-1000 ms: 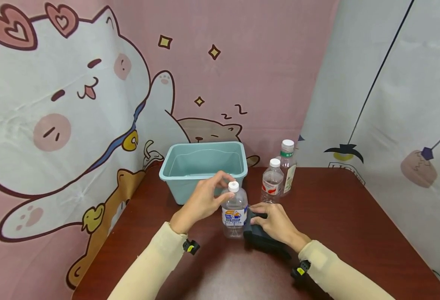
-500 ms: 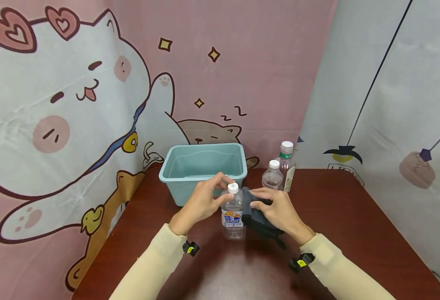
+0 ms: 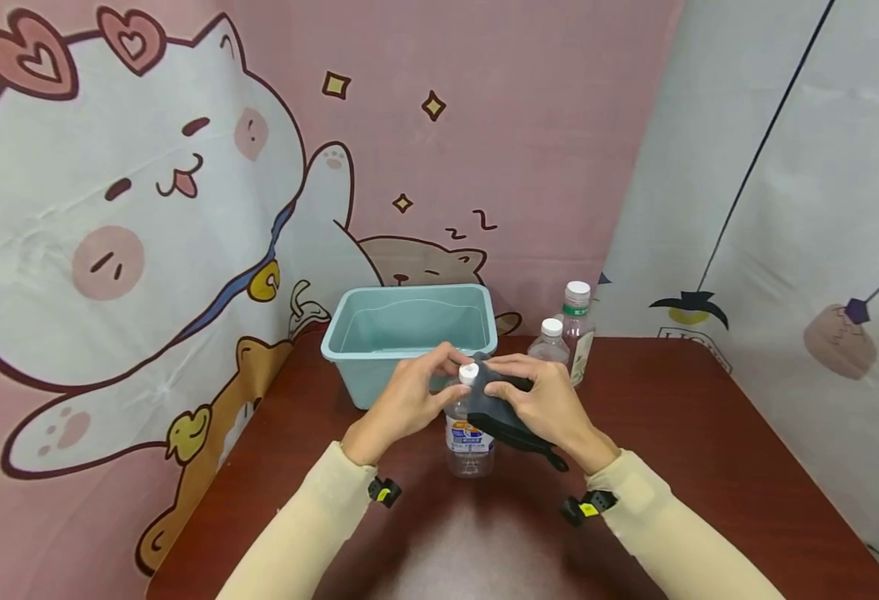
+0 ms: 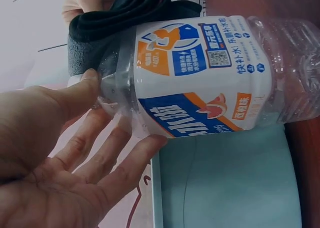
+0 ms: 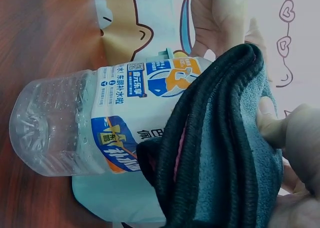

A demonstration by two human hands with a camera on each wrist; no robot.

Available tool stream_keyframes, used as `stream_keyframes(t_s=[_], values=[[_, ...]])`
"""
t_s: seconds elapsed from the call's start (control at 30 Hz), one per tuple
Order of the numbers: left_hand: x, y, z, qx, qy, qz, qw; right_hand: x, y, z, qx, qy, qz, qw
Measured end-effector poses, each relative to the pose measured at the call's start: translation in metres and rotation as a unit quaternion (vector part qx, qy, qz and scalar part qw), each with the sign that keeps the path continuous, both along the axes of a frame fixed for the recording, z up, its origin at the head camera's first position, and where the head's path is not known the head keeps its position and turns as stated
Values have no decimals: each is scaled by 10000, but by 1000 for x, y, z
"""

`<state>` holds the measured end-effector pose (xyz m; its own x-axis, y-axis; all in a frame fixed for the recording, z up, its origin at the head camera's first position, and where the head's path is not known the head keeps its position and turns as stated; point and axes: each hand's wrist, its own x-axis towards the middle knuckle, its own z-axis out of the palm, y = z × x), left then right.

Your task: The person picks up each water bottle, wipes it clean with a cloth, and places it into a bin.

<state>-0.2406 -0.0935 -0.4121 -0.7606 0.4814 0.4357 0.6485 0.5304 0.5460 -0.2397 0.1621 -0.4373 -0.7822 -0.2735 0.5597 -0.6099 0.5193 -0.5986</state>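
Observation:
A clear plastic bottle (image 3: 471, 463) with a white cap and a blue, orange and white label (image 4: 200, 72) stands upright on the table. My left hand (image 3: 402, 400) pinches it at the neck, just below the cap. A folded dark grey cloth (image 5: 220, 138) with black edging is gripped between the thumb and fingers of my right hand (image 3: 547, 404). The cloth lies against the bottle's upper right side, near the cap, and covers part of the shoulder and label in the head view.
Behind the bottle stands a light teal plastic basin (image 3: 409, 357). Two more capped bottles are at the back right: a shorter bottle (image 3: 550, 343) and a taller bottle (image 3: 578, 333) with a green neck band. Printed curtains (image 3: 544, 167) hang behind the brown table (image 3: 694, 450).
My right hand has raised the cloth from the bottle's label height up to its shoulder and cap, moving slightly left. My left hand stays at the neck, and the bottle has not moved.

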Motion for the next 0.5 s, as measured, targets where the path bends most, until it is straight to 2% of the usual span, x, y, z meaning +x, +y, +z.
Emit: stream_keyframes(t_s=[0.3, 0.5], values=[[0, 1, 1, -45, -194, -11, 9998, 3, 4, 1, 42, -114, -18, 9999], [-1, 2, 1, 88, -336, -11, 9994, 7, 9, 3, -58, -106, -74, 9999]])
